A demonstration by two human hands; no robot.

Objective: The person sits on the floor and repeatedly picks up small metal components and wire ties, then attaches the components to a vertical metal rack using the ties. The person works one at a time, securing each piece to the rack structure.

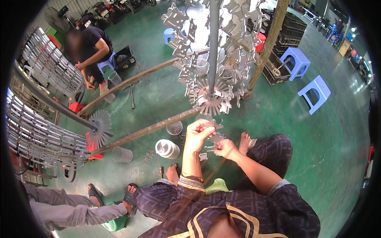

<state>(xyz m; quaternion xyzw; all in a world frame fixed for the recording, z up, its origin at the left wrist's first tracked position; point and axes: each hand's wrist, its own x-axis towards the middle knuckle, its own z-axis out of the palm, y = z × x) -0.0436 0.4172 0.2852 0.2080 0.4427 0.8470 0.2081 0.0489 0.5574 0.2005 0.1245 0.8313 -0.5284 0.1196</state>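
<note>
My left hand (197, 135) pinches a grey metal chain link (215, 124), thumb and fingers closed on its edge. Just to its right and a little nearer, my right hand (226, 149) is closed on a thin metal pin (212, 150), which points left toward the links. More grey links (203, 156) hang below and between the hands. Beyond them, long strands of metal chain links (183, 47) hang around an upright grey pole (214, 47) with a slotted metal disc (210, 104) at its foot.
Near my left foot stand a white lidded jar (167, 149) and a plastic tub of pins (174, 127). Wooden beams (151, 129) cross the floor. Black crates (289, 31) and blue stools (315, 94) stand right. Another person (93, 45) sits far left; someone's legs (75, 206) are near left.
</note>
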